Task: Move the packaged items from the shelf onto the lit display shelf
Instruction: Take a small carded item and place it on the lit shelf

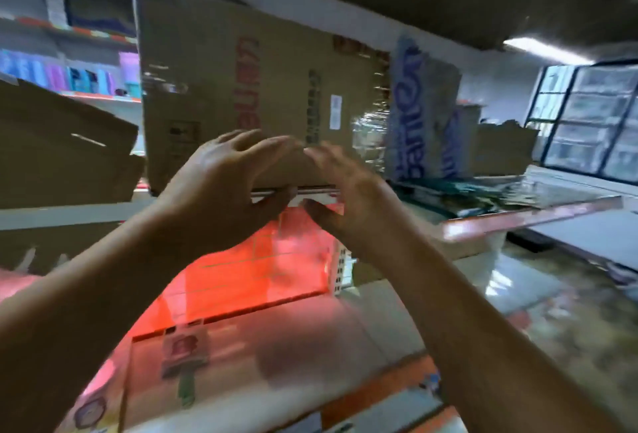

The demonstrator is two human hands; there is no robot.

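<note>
Hands, left hand (221, 187) and right hand (348, 201), pinch edge of flat package (310, 191) just below cardboard box (248, 87).

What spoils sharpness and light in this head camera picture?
Head view: motion blur smears the left hand, the right hand and the tall brown cardboard box; the red-lit display shelf glows oversaturated; the white ceiling lamp glares; wide-angle distortion bends straight edges.
</note>
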